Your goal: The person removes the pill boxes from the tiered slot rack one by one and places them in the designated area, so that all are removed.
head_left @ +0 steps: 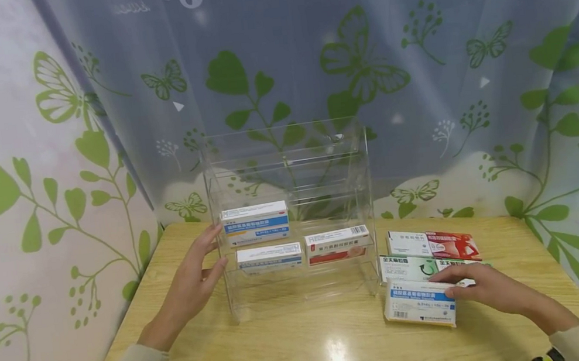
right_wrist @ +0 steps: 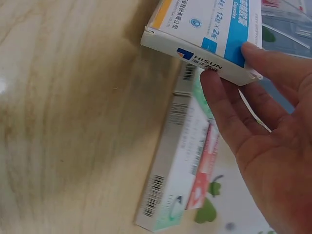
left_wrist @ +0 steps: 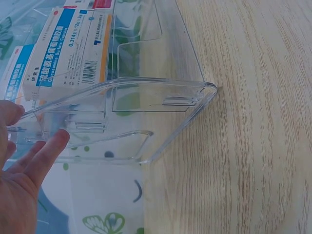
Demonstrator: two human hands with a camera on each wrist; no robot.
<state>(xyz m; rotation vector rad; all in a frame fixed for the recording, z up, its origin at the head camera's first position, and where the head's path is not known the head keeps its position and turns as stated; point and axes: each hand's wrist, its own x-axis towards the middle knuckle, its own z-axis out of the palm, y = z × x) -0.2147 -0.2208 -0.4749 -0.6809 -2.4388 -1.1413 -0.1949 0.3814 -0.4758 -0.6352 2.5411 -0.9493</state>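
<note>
1. Your right hand (head_left: pixel 483 288) is clamping the blue-and-white box (head_left: pixel 420 303) by its 3 o'clock end only, low over the tabletop (head_left: pixel 307 349); that thin grip is risking a twist or drop.
2. Your left hand (head_left: pixel 194 279), fingers apart, is only touching the clear rack (head_left: pixel 293 215) at 9 o'clock; a push could be sliding it.
3. Lifting carelessly could be dragging the green box (head_left: pixel 407 267) at 12 o'clock.

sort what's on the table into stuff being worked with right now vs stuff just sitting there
In hand:
- blue-and-white box, right hand gripping its end
- clear acrylic rack, left hand touching its side

Lying about:
- three boxes in the rack
- red-and-white box and green-and-white box on the table
</note>
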